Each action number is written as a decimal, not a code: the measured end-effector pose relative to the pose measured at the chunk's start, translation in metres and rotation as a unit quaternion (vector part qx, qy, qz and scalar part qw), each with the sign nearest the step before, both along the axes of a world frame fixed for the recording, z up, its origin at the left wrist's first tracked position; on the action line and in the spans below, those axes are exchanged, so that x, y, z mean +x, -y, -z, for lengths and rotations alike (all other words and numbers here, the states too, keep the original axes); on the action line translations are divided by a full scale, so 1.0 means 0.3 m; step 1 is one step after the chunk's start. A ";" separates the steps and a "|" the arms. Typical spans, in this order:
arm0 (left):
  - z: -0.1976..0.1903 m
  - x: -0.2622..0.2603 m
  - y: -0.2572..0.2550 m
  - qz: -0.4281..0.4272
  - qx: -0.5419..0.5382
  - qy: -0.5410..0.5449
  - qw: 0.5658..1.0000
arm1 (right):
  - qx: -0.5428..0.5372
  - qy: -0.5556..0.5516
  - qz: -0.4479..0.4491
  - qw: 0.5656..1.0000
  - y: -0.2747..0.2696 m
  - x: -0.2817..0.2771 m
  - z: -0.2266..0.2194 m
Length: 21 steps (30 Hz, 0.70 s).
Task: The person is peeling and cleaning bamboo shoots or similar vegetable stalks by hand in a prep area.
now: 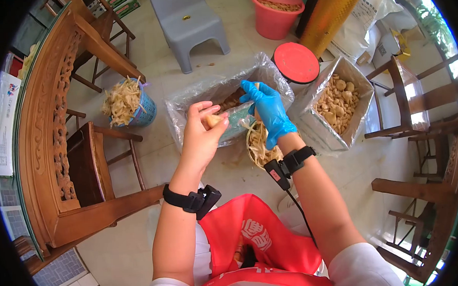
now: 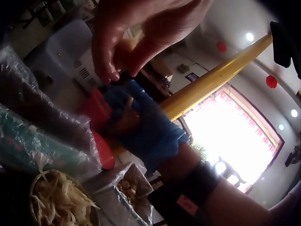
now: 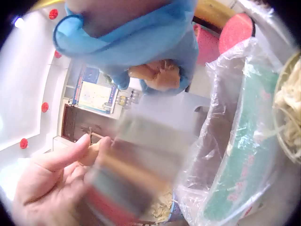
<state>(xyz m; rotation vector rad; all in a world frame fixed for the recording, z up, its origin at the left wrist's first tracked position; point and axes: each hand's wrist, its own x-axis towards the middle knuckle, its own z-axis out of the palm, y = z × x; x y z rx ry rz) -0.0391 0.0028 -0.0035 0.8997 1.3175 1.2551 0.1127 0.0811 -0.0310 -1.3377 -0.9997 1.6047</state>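
Observation:
My bare left hand [image 1: 200, 131] pinches a small pale piece [image 1: 215, 120] between thumb and fingers, above the plastic-lined box [image 1: 178, 119]. Just right of it is my right hand [image 1: 268, 107] in a blue glove. In the right wrist view its gloved fingers curl round a tan, handle-like part [image 3: 160, 75], and a broad, blurred blade [image 3: 136, 160] extends toward the pale piece [image 3: 90, 154] in my left hand [image 3: 51, 188]. In the left wrist view the left hand [image 2: 136, 37] is near the glove [image 2: 150, 127]; the blade cannot be made out there.
A basket of pale peelings [image 1: 260, 146] stands below my right hand. At right is a lined box of pale pieces [image 1: 338, 103], with a red lid [image 1: 296, 63] behind. A blue basket [image 1: 145, 108] of peelings stands left; a grey stool [image 1: 192, 26] stands beyond.

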 end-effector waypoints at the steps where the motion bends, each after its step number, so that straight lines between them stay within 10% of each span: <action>1: 0.011 0.004 0.000 0.006 0.021 -0.013 1.000 | 0.022 0.019 -0.051 0.998 0.009 0.002 -0.027; 7: 0.025 0.029 -0.003 0.039 0.036 -0.207 0.977 | 0.104 -0.070 -0.165 0.978 0.086 0.009 -0.071; 11: 0.029 0.048 0.005 0.053 0.048 -0.275 0.959 | 0.181 0.109 -0.235 0.949 0.120 0.041 -0.096; 21: 0.015 0.080 0.006 0.064 0.042 -0.191 0.979 | 0.081 0.036 -0.155 0.984 0.118 0.100 -0.109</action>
